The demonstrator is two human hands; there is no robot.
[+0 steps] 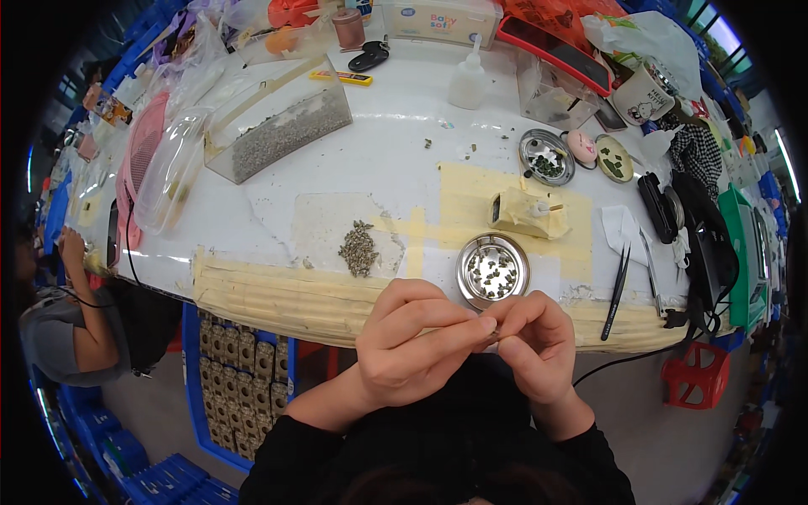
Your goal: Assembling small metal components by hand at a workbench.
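Close together over the table's front edge, my left hand point(421, 341) and my right hand point(536, 345) meet at the fingertips. Both are closed in a pinch around something tiny, mostly hidden by the fingers. Just beyond them sits a round metal dish point(462, 282) with several small dark pieces point(495, 271) scattered in it. A pile of small grey-green pieces point(359, 250) lies on a clear sheet point(316, 223) to the left. Behind the dish is a block wrapped in yellow tape point(528, 215).
A clear bin point(244, 126) of grey granules stands at the back left. Black tweezers point(617, 292) lie at right near a white tissue point(621, 227). Farther back are a squeeze bottle point(467, 82), a red-cased phone point(555, 55) and a dish of green pieces point(528, 145). A blue crate point(202, 396) sits below left.
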